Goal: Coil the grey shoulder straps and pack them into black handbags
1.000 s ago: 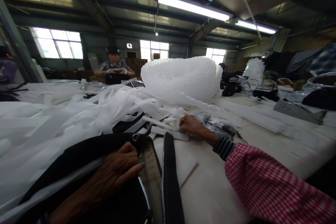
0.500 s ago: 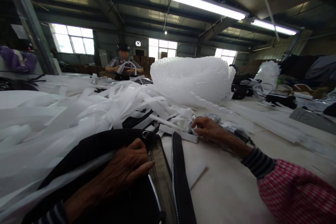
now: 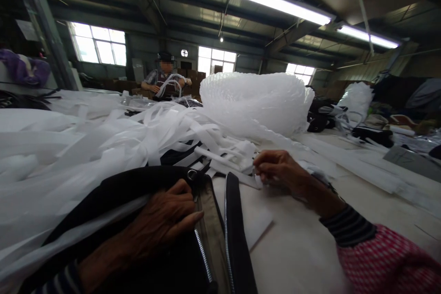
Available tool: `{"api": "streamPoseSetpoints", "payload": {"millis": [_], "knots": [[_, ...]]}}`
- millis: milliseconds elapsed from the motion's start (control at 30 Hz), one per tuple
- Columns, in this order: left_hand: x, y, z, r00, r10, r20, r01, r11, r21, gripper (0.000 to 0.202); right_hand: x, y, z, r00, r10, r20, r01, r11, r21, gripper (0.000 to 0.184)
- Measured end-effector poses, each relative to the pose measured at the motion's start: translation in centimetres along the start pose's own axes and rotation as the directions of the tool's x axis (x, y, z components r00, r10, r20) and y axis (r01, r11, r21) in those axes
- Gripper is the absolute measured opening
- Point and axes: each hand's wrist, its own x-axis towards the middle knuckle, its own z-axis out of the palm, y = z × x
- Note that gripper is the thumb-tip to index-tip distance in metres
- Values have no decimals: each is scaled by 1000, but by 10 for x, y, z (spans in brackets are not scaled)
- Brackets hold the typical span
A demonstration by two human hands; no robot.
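A black bag (image 3: 172,264) with an opened metal zipper lies in front of me, its grey-brown lining (image 3: 209,206) showing. My left hand (image 3: 168,216) lies on the bag below a metal ring (image 3: 192,174), fingers curled against it and thumb stretched toward the zipper. A zippered black edge (image 3: 237,229) stands apart on the right. Beyond it, my right hand (image 3: 277,170) is closed in a pinch beside a pile of white strips (image 3: 227,156). What its fingertips hold is too small and blurred to name. A long white strip (image 3: 117,216) crosses the bag under my left forearm.
A big roll of bubble wrap (image 3: 255,101) stands at the back of the pale table (image 3: 292,248). White foam sheets (image 3: 31,156) heap up at left. Black bags (image 3: 320,119) and a grey board (image 3: 409,161) lie right. A person (image 3: 167,78) works across the table.
My right hand has drawn slightly toward me and away from the clear crumpled plastic, its fingers now pinched. My left hand stays on the bag. The person opposite has raised one hand.
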Motion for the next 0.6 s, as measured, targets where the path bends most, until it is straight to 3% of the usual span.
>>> {"api": "streamPoseSetpoints", "payload": {"millis": [67, 133, 233, 300, 367, 400, 467, 533, 600], "knots": [[1, 0, -1, 999, -5, 53, 7, 999, -33, 41, 10, 13, 7, 999, 35, 17, -31, 983, -183, 15], [2, -2, -1, 998, -5, 57, 8, 998, -64, 39, 19, 18, 1, 998, 19, -54, -31, 973, -230, 15], [2, -7, 2, 999, 3, 33, 0, 995, -95, 40, 23, 5, -30, 961, -69, -267, 62, 998, -32, 21], [1, -9, 4, 1000, -5, 25, 7, 993, -117, 41, 23, -12, -51, 892, -127, -434, 202, 971, 131, 25], [1, -10, 5, 1000, -6, 18, 9, 992, -127, 41, 20, -26, -60, 841, -160, -518, 318, 920, 231, 26], [0, -9, 5, 1000, -12, 18, 14, 992, -123, 41, 18, -29, -57, 851, -173, -497, 323, 917, 234, 25], [0, -8, 4, 1000, -19, 24, 21, 995, -102, 41, 16, -28, -36, 917, -169, -362, 250, 950, 189, 21], [-1, -7, 3, 999, -26, 39, 29, 996, -79, 41, 18, -16, 0, 983, -136, -126, 132, 990, -37, 18], [0, -8, 4, 998, -30, 48, 33, 997, -73, 40, 28, 0, 37, 986, -152, 65, 165, 907, -387, 25]]}}
